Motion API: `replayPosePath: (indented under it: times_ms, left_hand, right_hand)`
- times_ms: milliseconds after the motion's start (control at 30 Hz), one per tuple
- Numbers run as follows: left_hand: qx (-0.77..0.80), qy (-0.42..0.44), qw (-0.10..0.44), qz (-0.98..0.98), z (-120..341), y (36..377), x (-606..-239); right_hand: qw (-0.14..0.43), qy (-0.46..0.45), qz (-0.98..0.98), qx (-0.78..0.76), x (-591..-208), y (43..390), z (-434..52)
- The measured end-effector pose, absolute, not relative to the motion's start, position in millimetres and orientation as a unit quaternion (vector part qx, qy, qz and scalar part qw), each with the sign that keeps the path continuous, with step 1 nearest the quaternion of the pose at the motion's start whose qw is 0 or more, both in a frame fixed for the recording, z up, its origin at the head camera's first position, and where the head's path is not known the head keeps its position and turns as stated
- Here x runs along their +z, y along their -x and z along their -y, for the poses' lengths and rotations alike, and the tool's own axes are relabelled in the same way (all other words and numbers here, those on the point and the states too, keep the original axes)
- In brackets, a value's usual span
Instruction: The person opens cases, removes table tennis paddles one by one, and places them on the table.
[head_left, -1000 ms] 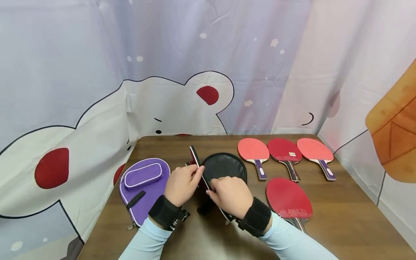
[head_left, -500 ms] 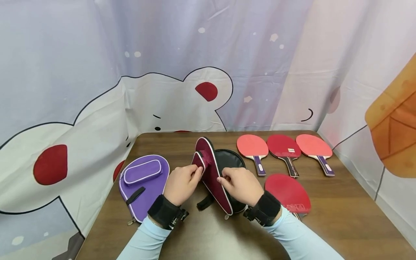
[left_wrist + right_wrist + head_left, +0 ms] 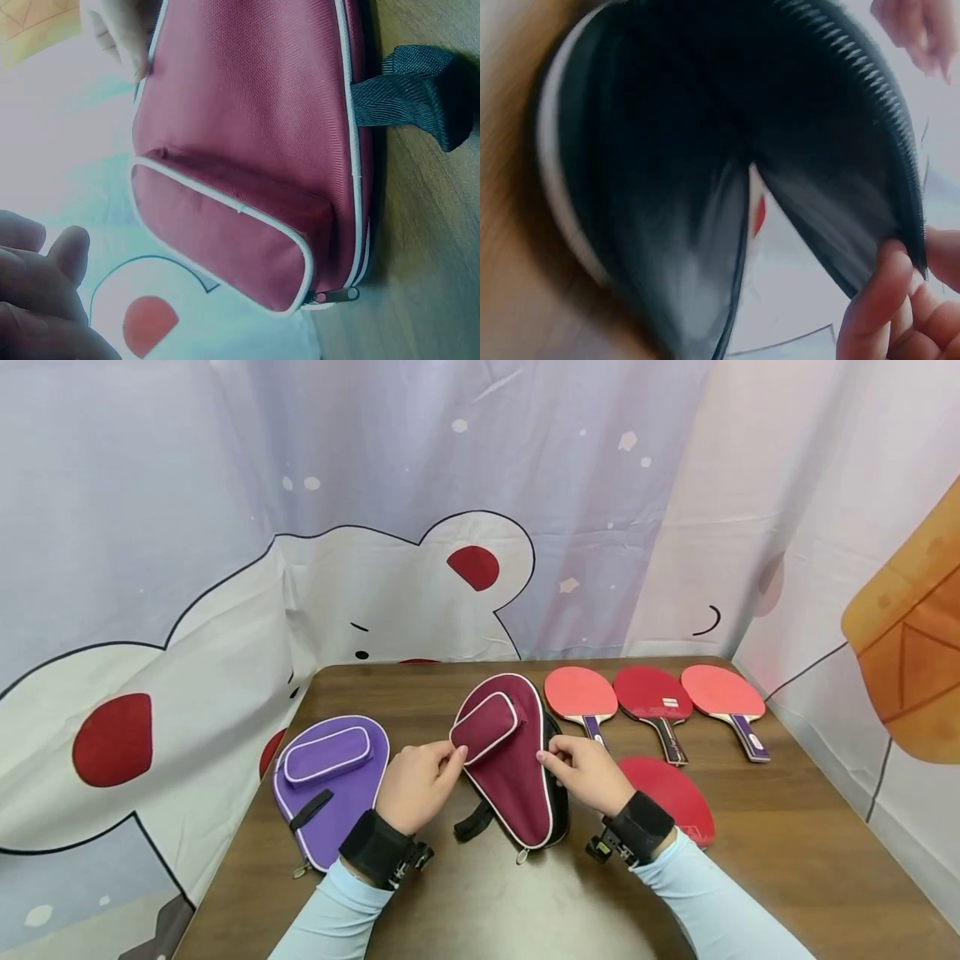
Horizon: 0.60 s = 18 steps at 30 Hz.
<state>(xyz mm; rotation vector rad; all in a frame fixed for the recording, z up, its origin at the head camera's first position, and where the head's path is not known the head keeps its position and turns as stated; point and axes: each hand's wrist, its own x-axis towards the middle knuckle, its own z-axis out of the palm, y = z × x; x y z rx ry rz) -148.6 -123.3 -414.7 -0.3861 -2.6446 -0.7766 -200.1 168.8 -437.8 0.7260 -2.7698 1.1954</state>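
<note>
A maroon table tennis bat case [image 3: 517, 785] with white piping and a raised pocket [image 3: 217, 240] stands partly unzipped in front of me. My right hand [image 3: 588, 770] pinches the edge of its front panel between thumb and fingers. In the right wrist view the black lining [image 3: 667, 195] shows between the parted panels. My left hand [image 3: 420, 783] is by the case's left side; the left wrist view shows its fingers apart from the pocket, holding nothing. A black strap [image 3: 420, 94] sticks out from the case's side onto the table.
A purple bat case [image 3: 341, 814] lies left on the wooden table [image 3: 480, 910]. Three red bats, including a dark red bat [image 3: 652, 693], lie in a row at the back right. Another red bat [image 3: 678, 797] lies nearer, partly behind my right arm.
The maroon panel has swung from edge-on to face me, covering most of the black inside. My right hand has moved right with its edge; the left hand has barely moved.
</note>
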Motion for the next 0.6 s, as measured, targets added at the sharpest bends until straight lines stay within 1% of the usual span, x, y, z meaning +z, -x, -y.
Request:
replayPosePath:
  times_ms: [200,467,600]
  left_hand:
    - [-0.276,0.136,0.172,0.936,123.1,148.1,-414.3]
    - [-0.279,0.140,0.173,0.934,122.8,147.8,-417.7]
    - [-0.282,0.141,0.175,0.933,122.9,148.3,-418.8]
  right_hand:
    - [0.026,-0.211,0.909,0.359,-449.4,208.7,-181.3]
    - [-0.010,-0.185,0.924,0.334,-463.5,214.0,-190.4]
    - [-0.017,-0.181,0.932,0.313,-466.7,215.2,-192.5]
